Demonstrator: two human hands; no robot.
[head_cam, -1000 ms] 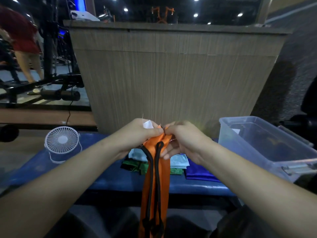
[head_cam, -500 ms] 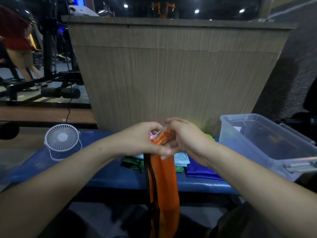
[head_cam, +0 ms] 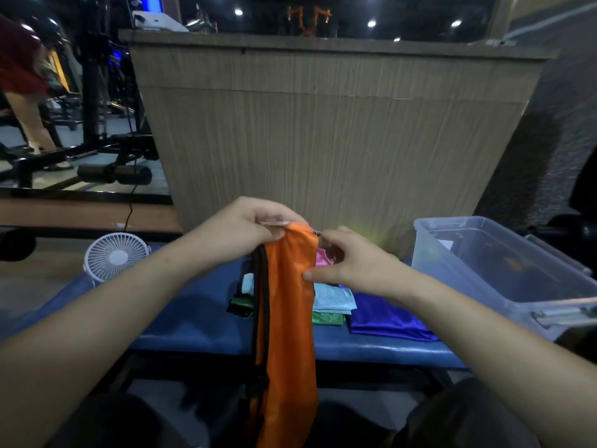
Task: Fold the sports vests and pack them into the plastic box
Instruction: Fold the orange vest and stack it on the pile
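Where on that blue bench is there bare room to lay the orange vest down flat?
The widest bare patch of bench lies between the fan and the vest pile. A thin strip runs along the near edge. From the pile to the box it is crowded, with the purple vest filling that gap. The orange vest hangs from both hands.

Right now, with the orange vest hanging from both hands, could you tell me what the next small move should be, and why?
Probably lower the orange vest onto the blue bench and fold it in half. It hangs long past the bench edge, pinched at its top by the left hand and right hand, too long for the plastic box.
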